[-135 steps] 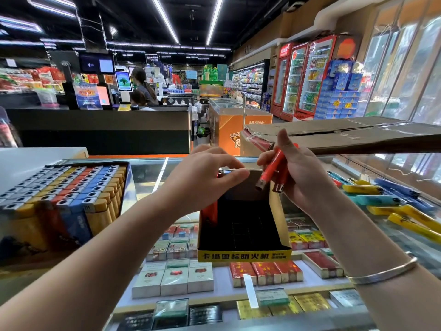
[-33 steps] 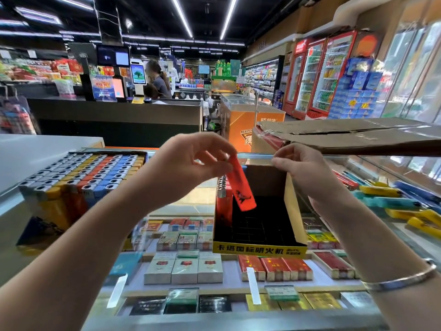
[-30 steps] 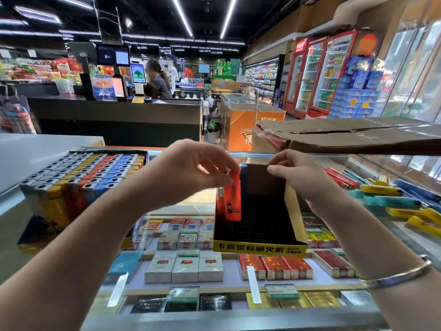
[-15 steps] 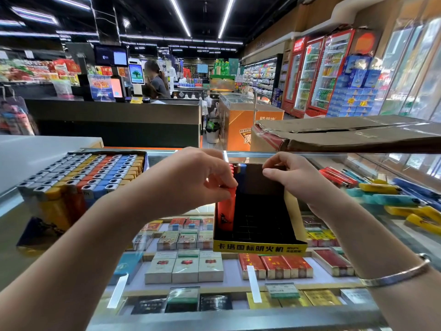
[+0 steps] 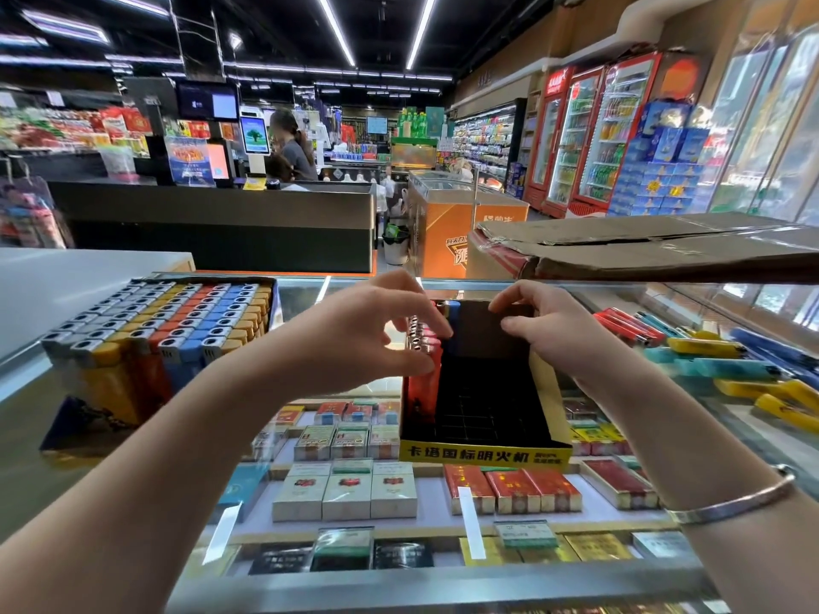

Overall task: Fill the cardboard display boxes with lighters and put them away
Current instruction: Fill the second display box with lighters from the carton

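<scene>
Standing at the table (image 5: 354, 587), a person works a display box (image 5: 483, 454) whose left column holds red lighters (image 5: 419, 392); the rest is open grid. The left hand (image 5: 368, 334), fingers spread, has released the lighter it carried a second ago. The right hand (image 5: 549, 330) pinches the back wall. Loose lighters (image 5: 704, 347) lie right; a full box (image 5: 168, 321) left. Slot contact seems hidden.
</scene>
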The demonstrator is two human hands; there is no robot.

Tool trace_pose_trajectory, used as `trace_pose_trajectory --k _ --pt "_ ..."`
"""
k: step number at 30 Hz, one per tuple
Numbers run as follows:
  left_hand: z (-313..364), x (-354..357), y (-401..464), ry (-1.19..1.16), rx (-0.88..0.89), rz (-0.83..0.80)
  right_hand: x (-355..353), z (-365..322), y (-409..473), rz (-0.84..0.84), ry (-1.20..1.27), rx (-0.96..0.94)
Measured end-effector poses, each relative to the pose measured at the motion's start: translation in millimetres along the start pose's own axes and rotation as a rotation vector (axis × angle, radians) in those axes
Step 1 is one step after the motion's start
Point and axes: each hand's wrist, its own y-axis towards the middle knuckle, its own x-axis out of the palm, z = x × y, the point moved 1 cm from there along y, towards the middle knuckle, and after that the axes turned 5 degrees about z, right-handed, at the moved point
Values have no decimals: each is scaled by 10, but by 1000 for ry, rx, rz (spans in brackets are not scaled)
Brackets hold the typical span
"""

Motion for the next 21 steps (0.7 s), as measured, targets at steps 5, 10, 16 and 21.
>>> trace_pose_trajectory --k 5,10,16,21 --pt "-171 224 36 -177 -175 -80 -34 -7 -4 -5 10 10" --pt "-154 492 23 -377 -210 -39 -69 -15 -3 101 -23 -63" --pt "-205 641 65 -477 -220 6 -295 62 63 477 -245 -162" --pt "-257 685 88 -488 -216 16 -577 182 135 430 -569 -5"
